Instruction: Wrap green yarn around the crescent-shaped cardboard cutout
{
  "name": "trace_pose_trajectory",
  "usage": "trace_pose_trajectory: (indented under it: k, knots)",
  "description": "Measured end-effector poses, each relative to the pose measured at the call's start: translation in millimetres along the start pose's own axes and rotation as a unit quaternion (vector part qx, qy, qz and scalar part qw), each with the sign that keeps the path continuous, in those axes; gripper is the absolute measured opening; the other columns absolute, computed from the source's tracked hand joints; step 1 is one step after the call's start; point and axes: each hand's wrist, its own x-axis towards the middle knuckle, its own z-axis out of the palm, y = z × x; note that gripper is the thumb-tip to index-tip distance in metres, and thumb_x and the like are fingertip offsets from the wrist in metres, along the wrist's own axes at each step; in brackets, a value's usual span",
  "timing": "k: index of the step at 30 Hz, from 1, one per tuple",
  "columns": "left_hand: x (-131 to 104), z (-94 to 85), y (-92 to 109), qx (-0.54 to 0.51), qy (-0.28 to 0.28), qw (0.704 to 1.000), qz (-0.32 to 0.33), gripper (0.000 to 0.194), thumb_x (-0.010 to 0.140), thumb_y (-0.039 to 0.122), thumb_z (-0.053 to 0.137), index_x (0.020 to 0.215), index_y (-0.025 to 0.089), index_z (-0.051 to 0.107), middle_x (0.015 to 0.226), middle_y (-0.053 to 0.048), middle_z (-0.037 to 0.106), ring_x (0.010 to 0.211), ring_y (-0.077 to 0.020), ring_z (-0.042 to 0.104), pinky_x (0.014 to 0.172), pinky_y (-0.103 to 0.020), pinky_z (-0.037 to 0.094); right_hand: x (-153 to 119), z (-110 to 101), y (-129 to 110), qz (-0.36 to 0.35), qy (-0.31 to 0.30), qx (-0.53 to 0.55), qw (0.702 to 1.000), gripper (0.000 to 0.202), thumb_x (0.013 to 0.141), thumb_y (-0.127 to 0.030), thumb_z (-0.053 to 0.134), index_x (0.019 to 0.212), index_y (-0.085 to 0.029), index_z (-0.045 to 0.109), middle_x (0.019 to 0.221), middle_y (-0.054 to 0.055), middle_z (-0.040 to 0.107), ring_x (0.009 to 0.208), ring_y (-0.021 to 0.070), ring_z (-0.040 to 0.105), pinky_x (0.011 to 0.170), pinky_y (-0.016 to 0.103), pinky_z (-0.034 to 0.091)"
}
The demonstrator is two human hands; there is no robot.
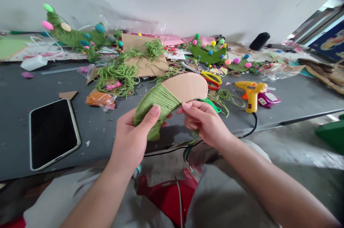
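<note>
A curved cardboard piece (188,86) is held up over the table's front edge. Green yarn (161,102) is wound tightly around its left part, while the rounded right end is bare brown. My left hand (134,133) grips the wrapped part, thumb on the front and fingers behind. At the lower edge, where the winding stops, my right hand (202,120) is closed in a pinch on the green yarn. A short loop of yarn shows below my right fingers.
On the grey table (107,142) lie a tablet (53,133), tangled green yarn (118,75), scissors (212,77) and an orange packet (99,99). A yellow glue gun (251,93) stands at the right, its cord hanging over the edge. Decorated green crescents (75,36) lie near the wall.
</note>
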Motion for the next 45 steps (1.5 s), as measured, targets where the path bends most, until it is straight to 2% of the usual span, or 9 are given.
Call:
trace_pose_trajectory:
  k: [10,17,25,29,32,35,40,43,45]
  knots:
    - [5.0,0.0,15.2,-0.1,0.01,0.986,-0.131,0.031,0.085,0.041,0.077,0.103,0.016,0.073,0.09,-0.005,0.077,0.067,-0.0167,0.075,0.051,-0.02,0.06,-1.6,2.0,4.1,-0.063,0.02,-0.05,0.997,0.023,0.09,-0.04,0.072,0.085,-0.017,0.072,0.061,-0.006,0.029,0.053,0.0055,0.021,0.048,0.025,0.013]
    - [3.0,3.7,19.6,-0.168,-0.015,0.963,-0.21,0.017,0.096,0.021,0.058,0.096,0.013,0.073,0.082,-0.006,0.078,0.057,-0.0139,0.073,0.047,-0.017,0.059,-0.1,0.2,3.4,-0.063,-0.011,-0.029,0.998,0.026,0.089,-0.039,0.074,0.078,-0.018,0.066,0.059,-0.007,0.028,0.053,0.0063,0.021,0.049,0.026,0.014]
    - [4.2,-5.0,14.1,-0.241,-0.199,0.875,-0.369,0.045,0.104,0.023,0.038,0.083,0.006,0.074,0.063,-0.014,0.074,0.051,-0.0176,0.072,0.044,-0.018,0.057,-1.5,-18.4,-1.9,-0.039,-0.066,-0.09,0.993,0.037,0.079,-0.046,0.08,0.073,-0.018,0.056,0.063,-0.005,0.034,0.056,0.0081,0.027,0.051,0.026,0.021]
    - [4.4,-9.1,9.3,-0.273,-0.31,0.828,-0.379,0.05,0.105,0.037,0.035,0.104,0.005,0.074,0.086,-0.018,0.078,0.061,-0.0214,0.076,0.051,-0.023,0.061,0.2,-16.4,-6.9,-0.043,-0.048,-0.072,0.995,0.032,0.079,-0.042,0.081,0.084,-0.019,0.06,0.062,-0.007,0.034,0.054,0.0076,0.023,0.049,0.026,0.018]
    - [3.1,-6.7,9.1,-0.268,-0.302,0.858,-0.318,0.052,0.105,0.044,0.035,0.134,0.012,0.063,0.126,-0.021,0.071,0.086,-0.0275,0.078,0.072,-0.035,0.065,4.4,-12.1,-7.2,-0.065,-0.007,-0.036,0.997,0.027,0.086,-0.04,0.076,0.094,-0.02,0.06,0.059,-0.009,0.031,0.05,0.0064,0.02,0.048,0.025,0.015]
    - [1.0,-3.4,10.0,-0.274,-0.27,0.888,-0.252,0.074,0.097,0.067,0.038,0.143,0.012,0.056,0.144,-0.022,0.059,0.118,-0.0368,0.068,0.098,-0.046,0.057,8.8,-8.4,-5.3,-0.078,0.045,-0.014,0.996,0.03,0.087,-0.041,0.075,0.086,-0.019,0.055,0.056,-0.01,0.028,0.048,0.0053,0.019,0.047,0.024,0.015]
    - [-4.6,-2.7,7.7,-0.251,-0.305,0.903,-0.171,0.119,0.064,0.1,0.041,0.143,0.013,0.056,0.154,-0.023,0.048,0.138,-0.0478,0.047,0.104,-0.059,0.049,10.6,-5.0,-4.9,-0.083,0.096,-0.014,0.992,0.039,0.083,-0.044,0.079,0.078,-0.02,0.048,0.057,-0.011,0.029,0.047,0.0044,0.019,0.047,0.024,0.015]
    - [-7.7,-1.9,1.0,-0.144,-0.299,0.932,-0.142,0.104,0.066,0.093,0.055,0.129,0.011,0.068,0.142,-0.025,0.059,0.12,-0.0423,0.063,0.094,-0.05,0.057,9.9,-5.6,-4.2,-0.073,0.096,-0.013,0.993,0.039,0.084,-0.043,0.078,0.077,-0.02,0.047,0.055,-0.012,0.026,0.046,0.0043,0.018,0.046,0.023,0.014]
    - [-8.5,0.5,-3.5,-0.054,-0.206,0.968,-0.13,0.074,0.08,0.075,0.063,0.113,0.01,0.075,0.122,-0.022,0.072,0.099,-0.0326,0.074,0.085,-0.04,0.06,9.6,-6.3,-2.7,-0.065,0.09,-0.011,0.994,0.038,0.085,-0.041,0.078,0.078,-0.02,0.047,0.054,-0.012,0.027,0.046,0.0042,0.019,0.047,0.023,0.015]
